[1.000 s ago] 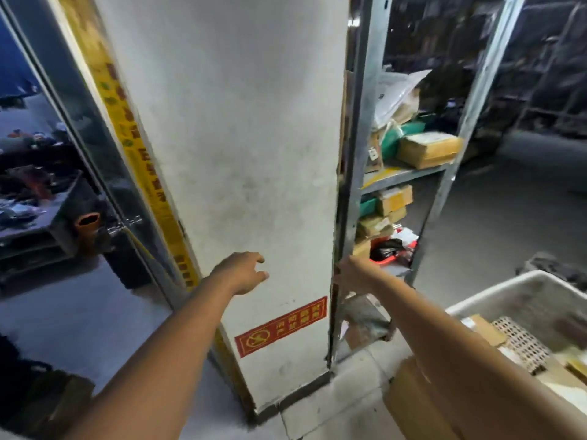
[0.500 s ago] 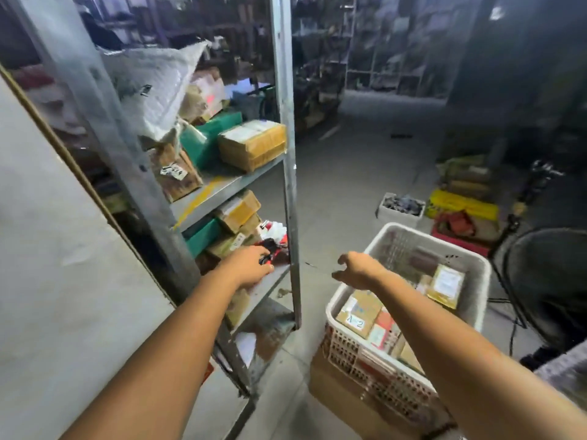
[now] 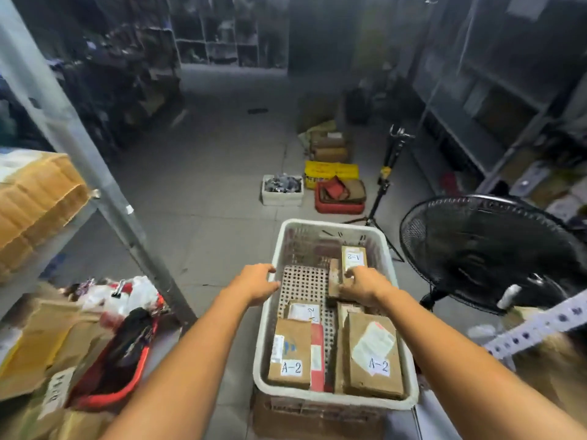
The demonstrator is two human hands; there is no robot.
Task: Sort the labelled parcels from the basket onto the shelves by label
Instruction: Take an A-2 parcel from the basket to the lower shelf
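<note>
A white plastic basket [image 3: 266,325] stands on a cardboard box [image 3: 317,419] in front of me and holds several brown parcels. Two near ones, a left parcel [image 3: 290,354] and a right parcel [image 3: 373,357], carry white labels reading A-2. A small far parcel [image 3: 353,256] also reads A-2, upside down. My right hand [image 3: 365,287] reaches into the basket and its fingers curl on a small brown parcel [image 3: 334,276] standing on edge. My left hand [image 3: 257,284] sits at the basket's left rim with loosely curled fingers and holds no parcel.
A metal shelf upright [image 3: 104,192] stands at left, with a cardboard box [image 3: 35,198] on one level and a red tray [image 3: 127,360] with clutter below. A black fan [image 3: 489,252] is close on the right. Bins [image 3: 282,190] and a tripod [image 3: 386,176] stand on the floor beyond.
My view swung right from the white pillar and shelf to the basket. Both hands moved from near the shelf down to the basket, and the right hand took hold of a small parcel.
</note>
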